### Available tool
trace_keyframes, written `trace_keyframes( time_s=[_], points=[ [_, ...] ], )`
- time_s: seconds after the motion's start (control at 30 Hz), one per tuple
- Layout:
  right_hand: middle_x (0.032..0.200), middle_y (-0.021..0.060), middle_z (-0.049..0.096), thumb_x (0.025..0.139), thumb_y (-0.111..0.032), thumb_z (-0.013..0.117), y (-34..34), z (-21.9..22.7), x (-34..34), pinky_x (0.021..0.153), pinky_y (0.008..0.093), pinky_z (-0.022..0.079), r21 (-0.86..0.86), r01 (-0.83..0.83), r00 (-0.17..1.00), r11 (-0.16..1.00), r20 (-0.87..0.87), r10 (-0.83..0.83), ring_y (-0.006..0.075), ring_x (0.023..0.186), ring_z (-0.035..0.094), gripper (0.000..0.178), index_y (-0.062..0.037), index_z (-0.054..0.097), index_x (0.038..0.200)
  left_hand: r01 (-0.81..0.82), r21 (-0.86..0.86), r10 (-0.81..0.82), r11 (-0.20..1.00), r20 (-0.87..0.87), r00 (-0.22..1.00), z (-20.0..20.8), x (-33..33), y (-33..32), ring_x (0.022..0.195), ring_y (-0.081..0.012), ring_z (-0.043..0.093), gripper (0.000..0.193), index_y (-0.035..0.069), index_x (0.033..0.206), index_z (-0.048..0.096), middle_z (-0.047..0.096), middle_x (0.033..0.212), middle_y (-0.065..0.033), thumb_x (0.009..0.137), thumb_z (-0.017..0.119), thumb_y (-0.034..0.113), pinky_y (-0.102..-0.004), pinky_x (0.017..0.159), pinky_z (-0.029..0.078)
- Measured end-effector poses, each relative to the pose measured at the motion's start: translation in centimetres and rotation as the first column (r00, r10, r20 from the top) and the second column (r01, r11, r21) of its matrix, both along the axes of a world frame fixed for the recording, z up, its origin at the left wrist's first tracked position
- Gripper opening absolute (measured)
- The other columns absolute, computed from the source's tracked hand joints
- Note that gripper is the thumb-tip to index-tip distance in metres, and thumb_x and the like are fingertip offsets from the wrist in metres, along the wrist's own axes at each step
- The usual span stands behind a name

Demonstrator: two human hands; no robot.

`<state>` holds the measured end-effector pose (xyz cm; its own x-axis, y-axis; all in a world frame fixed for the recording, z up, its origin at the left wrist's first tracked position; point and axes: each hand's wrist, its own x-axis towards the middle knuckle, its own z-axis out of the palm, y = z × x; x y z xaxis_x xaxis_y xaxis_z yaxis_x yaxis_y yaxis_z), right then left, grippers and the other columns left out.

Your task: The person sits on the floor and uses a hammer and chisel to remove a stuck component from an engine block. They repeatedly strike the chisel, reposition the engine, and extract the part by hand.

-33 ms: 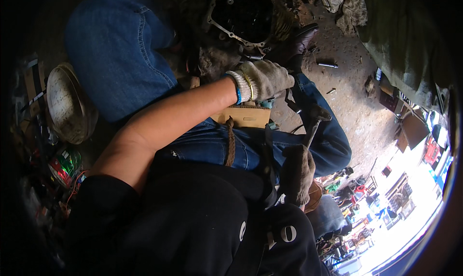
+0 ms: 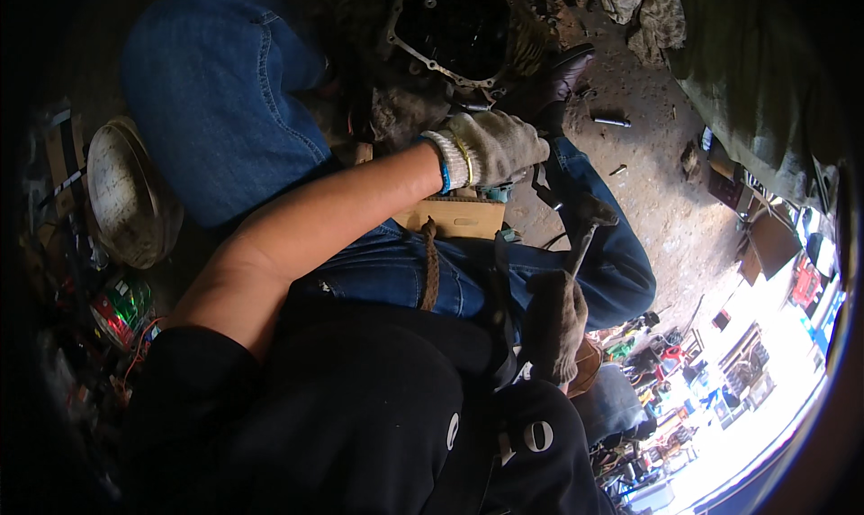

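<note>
My left hand, in a grubby knitted work glove, reaches across above my lap with its fingers closed. A dark angled metal tool sticks out below these fingers; the rest of it is hidden. Lower right, my right hand, also gloved, grips a hammer by its handle. The hammer's head points up, close to the metal tool and over my jeans leg. Under my left wrist stands a wooden box, with a braided rope hanging at its near side.
A dark open metal housing with a bolt-hole flange stands at the far middle. A small cylindrical metal part lies on the dirty floor. At left is a worn pale basin; a cloth hangs far right. Tools and parts clutter the lower right.
</note>
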<state>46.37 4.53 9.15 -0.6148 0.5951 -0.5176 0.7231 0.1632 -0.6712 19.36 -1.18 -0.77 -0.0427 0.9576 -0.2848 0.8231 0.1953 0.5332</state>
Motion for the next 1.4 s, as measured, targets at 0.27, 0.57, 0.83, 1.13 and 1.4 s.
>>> trace_keyframes(
  time_s=[0.27,0.57,0.83,1.13,1.4],
  points=[
    [0.082,0.0095,0.068,0.102,-0.024,0.052,0.2,-0.1,-0.1,0.068,0.0350,0.050,-0.025,-0.053,0.994,0.998,-0.098,0.051,0.0234,0.070,0.062,0.029,-0.0030,0.065,0.087,-0.124,0.066,0.118,0.990,0.089,0.989,-1.2,-0.8,-0.5,0.094,-0.0322,0.074,0.023,0.008,0.109,0.065,0.072,0.101,-0.0137,0.095,0.061,0.026,-0.0423,0.076,0.061],
    [0.080,0.0099,0.066,0.096,-0.010,0.055,-0.5,1.6,-2.4,0.064,0.0338,0.048,-0.202,0.162,0.986,0.966,0.001,-0.165,0.0238,0.069,0.061,0.014,-0.0028,0.065,0.090,-0.133,0.058,0.120,0.989,0.189,0.975,-2.0,-0.2,-0.6,0.093,-0.0332,0.074,0.022,0.010,0.111,0.066,0.073,0.102,-0.0153,0.095,0.061,0.024,-0.0428,0.076,0.061],
    [0.083,0.0079,0.069,0.074,-0.004,0.082,-1.1,0.7,-2.1,0.066,0.0377,0.056,0.396,-0.441,0.886,0.806,0.046,0.462,0.0288,0.076,0.068,0.023,-0.0096,0.065,0.089,-0.066,-0.020,0.067,0.998,0.082,0.994,-1.1,1.0,-1.8,0.083,-0.0256,0.076,0.019,0.008,0.097,0.069,0.073,0.092,-0.0102,0.095,0.060,0.025,-0.0390,0.061,0.062],
    [0.080,0.0087,0.065,0.076,-0.006,0.084,-1.8,1.2,-3.8,0.064,0.0383,0.053,0.403,-0.467,0.872,0.787,0.065,0.484,0.0296,0.073,0.066,0.025,-0.0085,0.063,0.088,-0.133,0.188,0.130,0.973,0.028,0.991,0.0,1.3,-2.8,0.091,-0.0260,0.075,0.018,0.013,0.106,0.070,0.073,0.098,-0.0078,0.094,0.061,0.023,-0.0384,0.068,0.063],
    [0.081,0.0106,0.064,0.076,-0.006,0.084,-1.5,2.6,-5.8,0.065,0.0398,0.052,0.397,-0.562,0.808,0.726,0.075,0.584,0.0317,0.073,0.064,0.026,-0.0069,0.061,0.089,-0.177,0.339,0.189,0.924,-0.004,0.982,-0.4,0.2,-2.9,0.092,-0.0212,0.073,0.018,0.015,0.106,0.071,0.071,0.096,-0.0051,0.094,0.064,0.026,-0.0365,0.074,0.063]
  ],
)
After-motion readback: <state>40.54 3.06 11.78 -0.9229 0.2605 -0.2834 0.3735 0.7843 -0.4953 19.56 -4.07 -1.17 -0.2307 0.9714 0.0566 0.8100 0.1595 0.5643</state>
